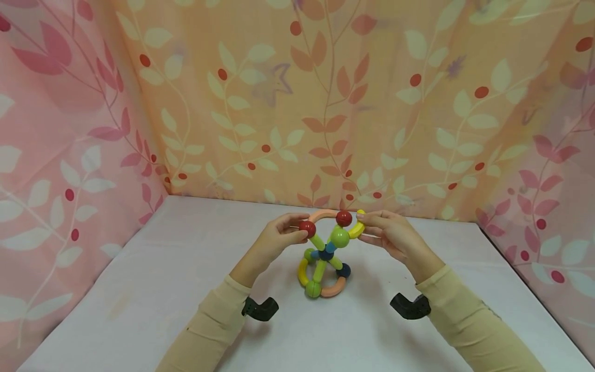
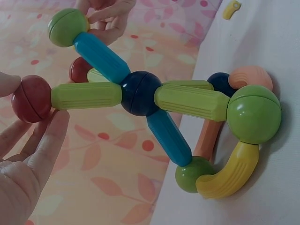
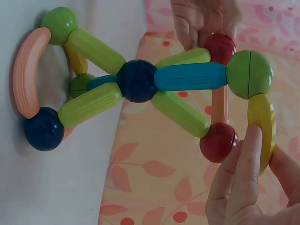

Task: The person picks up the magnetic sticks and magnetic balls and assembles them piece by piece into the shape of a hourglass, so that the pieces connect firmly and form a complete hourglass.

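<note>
A magnetic ball-and-rod structure (image 1: 326, 253) stands on the table, with straight green and blue rods meeting at a dark blue ball (image 2: 140, 93). Around its base, curved yellow and peach rods (image 3: 29, 70) link green and dark blue balls. My left hand (image 1: 273, 242) pinches the upper left red ball (image 2: 31, 99) between thumb and fingers. From that ball a peach curved rod arcs to a second red ball (image 1: 344, 218). My right hand (image 1: 395, 236) pinches a yellow curved rod (image 3: 262, 126), whose end meets the upper green ball (image 3: 249, 74).
The white table (image 1: 153, 268) is bordered by a flowered cloth backdrop (image 1: 260, 113) behind and at both sides. Black camera mounts (image 1: 261, 309) stick out from both sleeved wrists, low over the table.
</note>
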Motion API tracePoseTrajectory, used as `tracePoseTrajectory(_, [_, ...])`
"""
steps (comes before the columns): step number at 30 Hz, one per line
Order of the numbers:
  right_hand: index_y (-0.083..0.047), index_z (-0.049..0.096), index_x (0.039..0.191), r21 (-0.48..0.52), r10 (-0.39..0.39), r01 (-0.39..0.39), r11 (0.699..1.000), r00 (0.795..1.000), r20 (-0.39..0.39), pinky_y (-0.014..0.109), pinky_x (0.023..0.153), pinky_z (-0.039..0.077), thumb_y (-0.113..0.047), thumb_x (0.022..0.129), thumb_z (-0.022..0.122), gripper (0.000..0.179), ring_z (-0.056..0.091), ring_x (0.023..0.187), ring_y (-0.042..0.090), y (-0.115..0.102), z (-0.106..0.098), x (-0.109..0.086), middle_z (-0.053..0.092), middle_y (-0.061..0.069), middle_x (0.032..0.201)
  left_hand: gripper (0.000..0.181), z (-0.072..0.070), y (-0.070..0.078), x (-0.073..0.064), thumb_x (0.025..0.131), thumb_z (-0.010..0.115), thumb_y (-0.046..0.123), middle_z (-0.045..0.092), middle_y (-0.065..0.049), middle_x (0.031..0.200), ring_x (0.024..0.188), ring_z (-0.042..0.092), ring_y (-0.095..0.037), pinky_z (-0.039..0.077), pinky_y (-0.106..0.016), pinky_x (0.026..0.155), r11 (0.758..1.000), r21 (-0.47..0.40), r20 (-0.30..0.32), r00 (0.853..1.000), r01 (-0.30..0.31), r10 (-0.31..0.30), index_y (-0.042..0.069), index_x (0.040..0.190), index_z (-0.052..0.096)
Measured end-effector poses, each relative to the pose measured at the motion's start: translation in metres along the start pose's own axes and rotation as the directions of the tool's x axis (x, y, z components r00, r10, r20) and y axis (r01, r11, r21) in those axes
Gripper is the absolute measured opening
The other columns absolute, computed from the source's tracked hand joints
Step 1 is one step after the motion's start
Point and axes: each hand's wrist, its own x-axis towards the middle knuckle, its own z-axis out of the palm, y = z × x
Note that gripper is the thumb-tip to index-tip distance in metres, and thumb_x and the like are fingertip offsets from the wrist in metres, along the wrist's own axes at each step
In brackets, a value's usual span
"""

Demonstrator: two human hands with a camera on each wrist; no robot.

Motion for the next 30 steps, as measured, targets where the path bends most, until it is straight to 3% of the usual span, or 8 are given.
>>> tracePoseTrajectory(7, [-0.005,0.063,0.1,-0.011,0.037,-0.037,0.999,0.998,0.053,0.029,0.081,0.061,-0.018,0.097,0.065,0.014,0.071,0.087,0.013,0.0069,-0.003,-0.0041,0.066,0.0,0.094,0.044,-0.0002,0.0004,-0.0007,0.096,0.065,0.016,0.06,-0.013,0.129,0.119,0.061,-0.038,0.051,-0.041,0.106,1.0,-0.007,0.015,1.0,0.0,0.0,0.013,0.138,0.055])
tracePoseTrajectory(16, [0.0,0.061,0.113,-0.04,0.066,-0.064,0.997,0.997,0.048,0.027,0.079,0.061,-0.019,0.097,0.065,0.025,0.072,0.085,0.012,0.009,-0.0013,-0.0009,0.068,0.0,0.091,0.043,-0.001,0.0003,-0.0006,0.096,0.065,0.016,0.061,-0.013,0.128,0.105,0.067,-0.016,0.053,-0.037,0.103,1.0,-0.008,0.014,1.0,-0.008,0.008,0.012,0.138,0.055])
tracePoseTrajectory(30, [0.002,0.059,0.12,-0.033,0.109,-0.107,0.994,0.993,0.05,0.025,0.077,0.06,-0.021,0.096,0.067,0.034,0.072,0.084,0.012,0.0078,-0.0014,0.0031,0.067,0.002,0.093,0.043,-0.0013,0.0003,-0.0006,0.096,0.065,0.017,0.061,-0.014,0.127,0.106,0.067,-0.018,0.053,-0.038,0.103,1.0,-0.003,0.015,1.0,-0.017,0.017,0.011,0.137,0.056])
